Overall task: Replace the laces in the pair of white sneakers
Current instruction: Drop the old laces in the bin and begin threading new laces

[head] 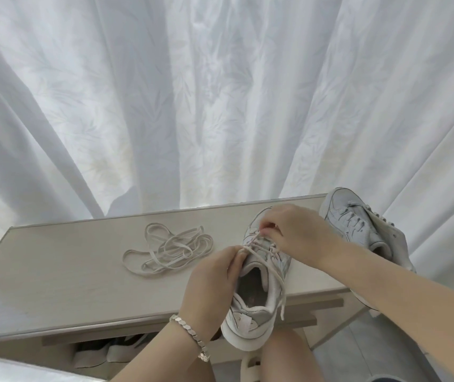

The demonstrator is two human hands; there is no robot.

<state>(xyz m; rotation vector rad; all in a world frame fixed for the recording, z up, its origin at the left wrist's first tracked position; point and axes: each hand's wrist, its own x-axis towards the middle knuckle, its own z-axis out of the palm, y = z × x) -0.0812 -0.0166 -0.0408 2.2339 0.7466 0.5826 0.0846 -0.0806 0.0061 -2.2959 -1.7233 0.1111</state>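
A white sneaker (259, 288) lies on the pale wooden shelf top (68, 271), heel hanging over the near edge, toe pointing away. My left hand (212, 279) grips its left side by the opening and pinches the lace near the upper eyelets. My right hand (294, 232) reaches over the toe end and pinches the lace (268, 267) at the lower eyelets. One lace end hangs down the sneaker's right side. The second white sneaker (358, 224) rests at the shelf's right end, laced. A loose tangle of off-white laces (170, 249) lies on the shelf left of the hands.
A white curtain (220, 92) hangs right behind the shelf. Under the shelf top, a lower rack holds dark and light shoes (104, 351). My knees (283, 354) are under the near sneaker's heel. Grey floor tiles (358, 351) show at the lower right.
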